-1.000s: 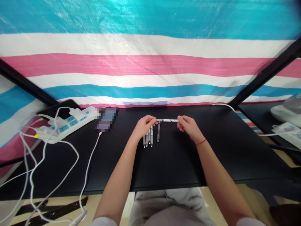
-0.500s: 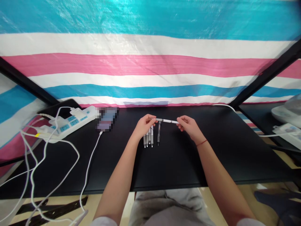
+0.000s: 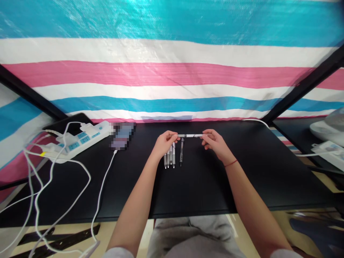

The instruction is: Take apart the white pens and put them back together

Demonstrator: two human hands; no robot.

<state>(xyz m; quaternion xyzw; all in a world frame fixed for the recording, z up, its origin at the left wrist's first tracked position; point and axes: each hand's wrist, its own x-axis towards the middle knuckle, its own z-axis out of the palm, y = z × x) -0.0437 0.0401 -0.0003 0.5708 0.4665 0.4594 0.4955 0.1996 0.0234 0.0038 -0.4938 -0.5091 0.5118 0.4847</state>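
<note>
A white and grey pen is held sideways between my two hands, above the black table. My left hand pinches its grey end with thumb and fingertips. At the white end, my right hand closes thumb and fingers on the pen. Several white and grey pens lie side by side below my left hand, tips towards me, their far ends partly hidden by that hand. Just right of them, a darker grey pen lies apart on the table.
On the left, a white power strip with plugs and tangled white cables spreads over the black table. A phone lies charging beside it. Striped sheeting hangs behind. Another white power strip sits at the far right.
The held pen has gone from slightly slanted to nearly level as its right end rose. My right hand has shifted its fingers a little; my left hand is almost unmoved.
</note>
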